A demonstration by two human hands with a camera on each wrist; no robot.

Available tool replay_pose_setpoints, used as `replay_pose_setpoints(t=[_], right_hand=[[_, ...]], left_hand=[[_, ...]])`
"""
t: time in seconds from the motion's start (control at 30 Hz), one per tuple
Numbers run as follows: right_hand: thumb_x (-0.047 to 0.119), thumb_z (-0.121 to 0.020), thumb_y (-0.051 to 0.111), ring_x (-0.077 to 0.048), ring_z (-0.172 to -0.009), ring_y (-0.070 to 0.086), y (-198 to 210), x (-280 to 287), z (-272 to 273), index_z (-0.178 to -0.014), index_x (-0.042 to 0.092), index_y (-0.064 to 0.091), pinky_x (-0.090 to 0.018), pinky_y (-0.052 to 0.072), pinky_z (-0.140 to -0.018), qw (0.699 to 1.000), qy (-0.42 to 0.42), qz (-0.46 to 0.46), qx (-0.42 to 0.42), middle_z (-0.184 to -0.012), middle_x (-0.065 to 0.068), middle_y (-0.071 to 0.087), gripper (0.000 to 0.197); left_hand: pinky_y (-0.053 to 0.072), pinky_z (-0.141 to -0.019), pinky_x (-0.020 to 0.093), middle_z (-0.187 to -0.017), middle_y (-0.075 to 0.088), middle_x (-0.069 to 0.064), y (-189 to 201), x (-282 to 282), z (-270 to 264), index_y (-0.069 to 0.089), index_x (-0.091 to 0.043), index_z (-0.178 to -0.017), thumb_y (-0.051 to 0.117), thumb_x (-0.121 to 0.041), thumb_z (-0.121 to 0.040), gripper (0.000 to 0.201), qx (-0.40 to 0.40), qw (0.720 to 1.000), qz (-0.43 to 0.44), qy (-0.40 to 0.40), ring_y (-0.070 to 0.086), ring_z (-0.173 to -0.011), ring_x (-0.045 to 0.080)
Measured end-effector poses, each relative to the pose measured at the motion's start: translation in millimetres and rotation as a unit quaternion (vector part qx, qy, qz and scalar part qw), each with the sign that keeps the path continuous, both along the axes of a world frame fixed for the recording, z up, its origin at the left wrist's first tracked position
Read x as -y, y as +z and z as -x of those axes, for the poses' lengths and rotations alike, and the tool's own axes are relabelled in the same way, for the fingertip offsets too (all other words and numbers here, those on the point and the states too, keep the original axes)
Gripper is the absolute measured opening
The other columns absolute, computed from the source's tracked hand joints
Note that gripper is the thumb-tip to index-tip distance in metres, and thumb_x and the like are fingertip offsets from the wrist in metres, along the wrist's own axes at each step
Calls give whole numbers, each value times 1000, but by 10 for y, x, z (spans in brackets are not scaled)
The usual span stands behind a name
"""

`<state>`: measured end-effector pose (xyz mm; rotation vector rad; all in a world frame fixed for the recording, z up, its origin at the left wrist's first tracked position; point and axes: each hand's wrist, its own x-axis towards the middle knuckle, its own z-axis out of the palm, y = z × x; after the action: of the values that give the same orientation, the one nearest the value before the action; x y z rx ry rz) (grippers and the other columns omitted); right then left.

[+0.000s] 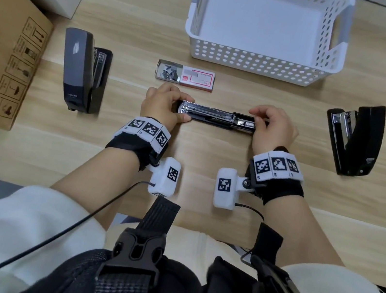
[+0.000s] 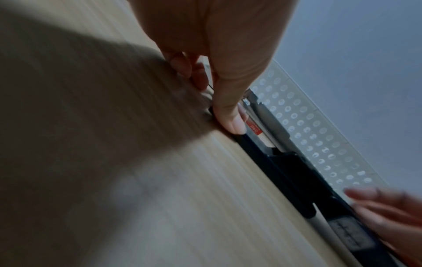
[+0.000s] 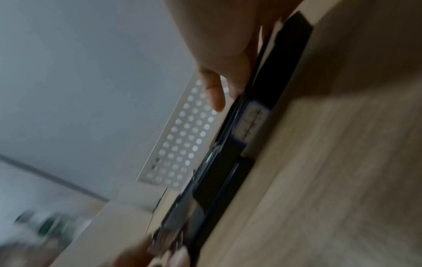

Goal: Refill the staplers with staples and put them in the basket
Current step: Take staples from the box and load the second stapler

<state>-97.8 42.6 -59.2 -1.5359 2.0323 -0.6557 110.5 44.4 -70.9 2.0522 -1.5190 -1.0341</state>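
Note:
A black stapler (image 1: 217,117) lies flat on the wooden table, opened out lengthwise with its metal staple channel facing up. My left hand (image 1: 161,105) grips its left, metal end; the thumb (image 2: 230,119) presses the near side of the stapler (image 2: 285,173). My right hand (image 1: 271,127) pinches the right, black end (image 3: 251,115). An open staple box (image 1: 185,75) lies just behind, its tray slid out with loose staples. The white perforated basket (image 1: 252,61) stands empty at the back.
A grey-black stapler (image 1: 82,71) lies hinged open at the left. Another open black stapler (image 1: 356,140) lies at the right. A brown cardboard box (image 1: 0,57) fills the far left. Bare wood lies in front of my hands.

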Motion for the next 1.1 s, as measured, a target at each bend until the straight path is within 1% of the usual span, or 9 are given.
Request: replay_pose_setpoints(t=[0.13,0.27,0.33,0.4,0.5,0.63,0.73,0.9,1.1], right_hand=[[32,-80,66,-15,-112,49,22,34,-242,-108,31,64,-33,18,-108,982,175,-70,-30,-112,4,60,28],[32,-81,65,-15,-114,46,-20,25,-337,-108,36,63,-27,10,-100,980,178,-70,-52,-112,7,57,28],[31,-81,65,-14,-113,46,-33,21,-343,-108,35,64,-25,9,-98,980,179,-65,-54,-111,8,57,27],[32,-81,65,-14,-112,47,-44,20,-340,-107,35,64,-23,9,-96,980,180,-62,-57,-110,8,57,27],[31,-80,65,-14,-112,47,-42,18,-338,-107,35,64,-22,9,-92,981,176,-60,-52,-109,9,57,27],[31,-80,66,-14,-110,48,-44,9,-343,-106,35,64,-22,9,-90,982,173,-59,-55,-109,9,57,26],[32,-80,66,-13,-108,48,-59,-3,-339,-106,36,64,-21,9,-88,982,169,-62,-56,-109,11,56,26],[33,-80,65,-13,-109,48,-62,4,-335,-106,36,63,-21,9,-88,981,168,-67,-62,-109,11,55,27],[33,-80,65,-12,-109,48,-61,4,-334,-107,37,63,-20,8,-88,981,169,-70,-60,-108,12,55,27]], left_hand=[[28,-93,21,-98,47,-10,3,-6,-14,66,-27,-105,76,-16,-69,39,-4,1000,-1,1,37,-110,20],[30,-89,19,-98,47,-8,30,27,-81,66,-25,-105,76,-15,-70,38,-3,999,-13,-33,36,-102,14],[37,-81,15,-91,50,-8,54,65,-182,64,-19,-109,75,-12,-70,41,-52,997,-35,-50,43,-91,10],[41,-71,5,-82,53,-11,121,116,-306,60,-10,-111,72,-6,-72,41,-140,989,-46,-19,49,-74,3],[44,-69,7,-78,57,-11,213,247,-473,62,-13,-102,65,-8,-80,23,-132,989,16,58,52,-63,-9],[48,-86,24,-94,67,-1,272,469,-538,66,-19,-101,56,-17,-86,18,-57,994,43,79,60,-86,9],[42,-89,20,-105,68,2,248,613,-486,66,-17,-105,54,-15,-87,22,24,1000,14,7,60,-96,13],[49,-90,34,-103,69,4,191,700,-402,67,-19,-99,62,-18,-81,18,96,994,-15,-58,62,-96,23],[47,-90,36,-111,60,9,178,727,-402,65,-22,-109,67,-19,-78,31,119,987,-17,-106,57,-99,27]])
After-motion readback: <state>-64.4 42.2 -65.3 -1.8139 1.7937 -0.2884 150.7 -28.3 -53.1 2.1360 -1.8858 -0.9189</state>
